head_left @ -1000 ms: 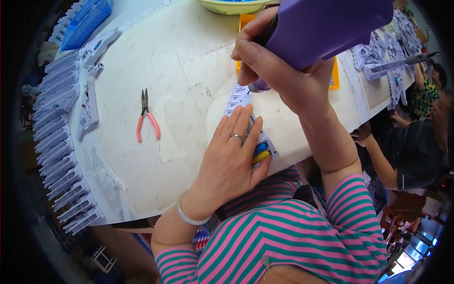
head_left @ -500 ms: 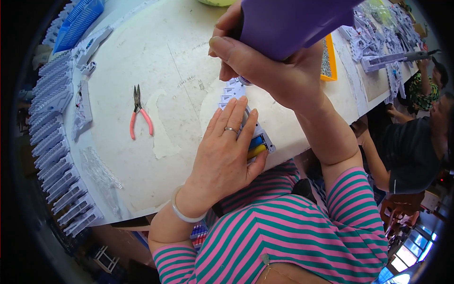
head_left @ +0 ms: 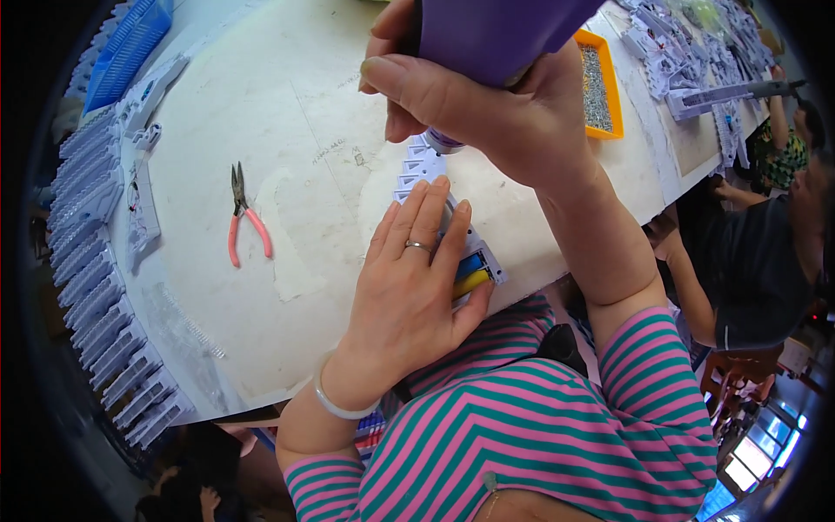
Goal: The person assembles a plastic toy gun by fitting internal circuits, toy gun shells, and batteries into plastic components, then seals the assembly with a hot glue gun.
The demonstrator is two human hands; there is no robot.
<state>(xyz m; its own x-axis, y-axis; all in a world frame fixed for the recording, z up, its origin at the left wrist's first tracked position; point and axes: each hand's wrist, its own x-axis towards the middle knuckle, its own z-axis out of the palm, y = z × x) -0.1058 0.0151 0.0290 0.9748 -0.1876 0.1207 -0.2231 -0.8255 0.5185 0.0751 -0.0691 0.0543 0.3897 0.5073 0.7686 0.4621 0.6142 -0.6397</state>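
My right hand [head_left: 513, 117] is wrapped round a purple electric screwdriver [head_left: 496, 39], held upright with its nose pointing down. The nose is at the far end of a pale grey-white plastic housing [head_left: 420, 165] with a toothed edge; whether the tip touches a screw is hidden. My left hand [head_left: 404, 283] lies flat over the housing's middle, fingers stretched out, pressing it against the table. At the near end of the housing, blue and yellow cylinders [head_left: 470, 284] show in a compartment beside my left thumb.
Pliers with pink handles [head_left: 250, 228] lie left of my left hand. A yellow tray of small metal screws [head_left: 597, 91] stands beyond my right wrist. Rows of similar housings [head_left: 91, 217] line the left edge, near a blue basket [head_left: 130, 52]. Another person [head_left: 748, 261] works at the right.
The whole view has shifted slightly. My right hand and the screwdriver have moved a little left, showing more of the yellow tray. My left hand stays flat on the housing.
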